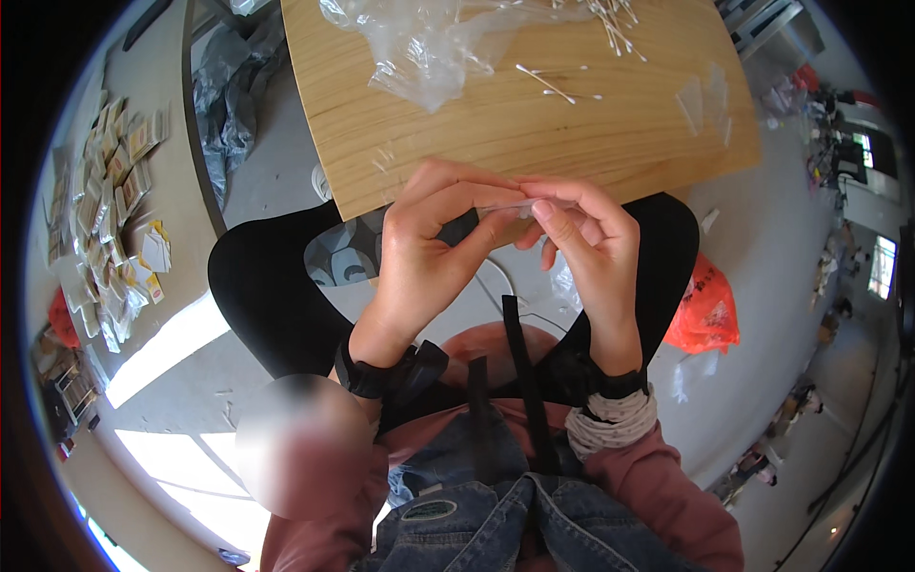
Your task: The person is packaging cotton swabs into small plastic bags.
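My left hand [424, 238] and my right hand [599, 234] meet in front of the near edge of the wooden table [448, 157]. Between their fingertips and thumbs they pinch a thin, clear plastic piece [513, 206]; fingers cover most of it, so its exact kind is hidden. Both hands are closed on it. Beyond them on the tabletop lie a few loose cotton swabs [558, 93], with a bunch of more cotton swabs [615, 24] behind. A crumpled clear plastic bag [419, 62] rests at the far left of the table.
Flat clear plastic pieces [703, 105] lie on the table's right side. At left, another table holds a heap of small packs [114, 195]. A red plastic bag [705, 310] sits on the floor at right, and clear plastic sheeting [229, 100] hangs down between the tables.
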Motion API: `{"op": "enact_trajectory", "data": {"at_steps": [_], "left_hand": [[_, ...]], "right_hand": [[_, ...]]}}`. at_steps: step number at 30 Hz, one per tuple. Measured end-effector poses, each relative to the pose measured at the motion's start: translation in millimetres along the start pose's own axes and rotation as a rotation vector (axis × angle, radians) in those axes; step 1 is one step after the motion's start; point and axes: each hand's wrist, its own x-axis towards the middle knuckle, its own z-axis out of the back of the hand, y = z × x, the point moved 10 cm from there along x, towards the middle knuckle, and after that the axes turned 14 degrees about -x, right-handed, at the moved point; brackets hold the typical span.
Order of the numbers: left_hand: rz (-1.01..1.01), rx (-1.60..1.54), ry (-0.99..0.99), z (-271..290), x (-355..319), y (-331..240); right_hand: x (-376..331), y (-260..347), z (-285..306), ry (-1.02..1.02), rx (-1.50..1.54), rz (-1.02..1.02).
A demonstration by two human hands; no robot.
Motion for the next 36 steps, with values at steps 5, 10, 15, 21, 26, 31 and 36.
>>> {"op": "enact_trajectory", "data": {"at_steps": [5, 10, 15, 21, 26, 31, 36], "left_hand": [[0.403, -0.434, -0.142, -3, -14, 46], [0.455, -0.535, -0.135, -8, -13, 50], [0.486, -0.538, -0.129, -10, -14, 55], [0.517, -0.595, -0.112, -12, -12, 55], [0.563, -0.647, -0.114, -13, -15, 57], [0.498, -0.652, -0.131, -13, -15, 56], [0.491, -0.544, -0.107, -7, -14, 54]], "right_hand": [[4, -13, -7, 0.059, 0.253, -0.132], [7, -21, -6, 0.082, 0.210, -0.176], [9, -28, -8, 0.078, 0.209, -0.217], [13, -31, -11, 0.106, 0.255, -0.242], [10, -34, -11, 0.122, 0.216, -0.264], [13, -29, -10, 0.104, 0.198, -0.248], [13, -30, -9, 0.132, 0.214, -0.261]]}}
